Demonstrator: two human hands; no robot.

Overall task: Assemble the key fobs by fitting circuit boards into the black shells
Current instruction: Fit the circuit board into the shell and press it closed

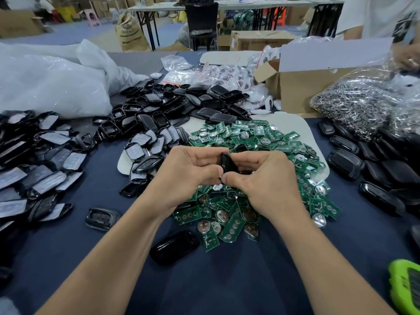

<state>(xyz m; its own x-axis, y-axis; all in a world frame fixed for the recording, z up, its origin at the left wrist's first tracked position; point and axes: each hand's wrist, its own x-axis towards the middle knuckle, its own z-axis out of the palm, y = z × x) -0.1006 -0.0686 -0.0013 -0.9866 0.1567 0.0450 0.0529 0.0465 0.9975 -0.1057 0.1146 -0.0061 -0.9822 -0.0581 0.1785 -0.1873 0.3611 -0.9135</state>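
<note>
Two hands meet at the centre of the head view, both clamped on one black shell (pixel 228 163). The left hand (pixel 186 173) curls round its left edge. The right hand (pixel 256 176) pinches its right side, and the two thumbs touch beneath it. The shell is held on edge, glossy back towards the camera, just above the heap of green circuit boards (pixel 254 137) (whether a board already sits inside it cannot be seen). The boards spread over a pale mat (pixel 293 120) on the dark blue table (pixel 204 283), many with round coin-cell holders facing up.

Beyond the boards lies a pile of empty shell halves (pixel 172 103). To the left is a wider spread of film-backed shells (pixel 45 155), their grey film upward. Near the left forearm a button-side shell (pixel 101 218) lies alone, and just beside the near edge of the boards a closed black fob (pixel 175 246) lies flat. Along the right edge, more closed fobs (pixel 372 171) are heaped together. Behind them sits a clear bag of metal rings (pixel 354 105), just beside an open cardboard box (pixel 300 89). A large white plastic bag (pixel 50 87) fills the far left, and a bright green object (pixel 406 289) shows at the lower right corner. Another person (pixel 381 17) in a white shirt stands at the far right, one hand near the bag of rings.
</note>
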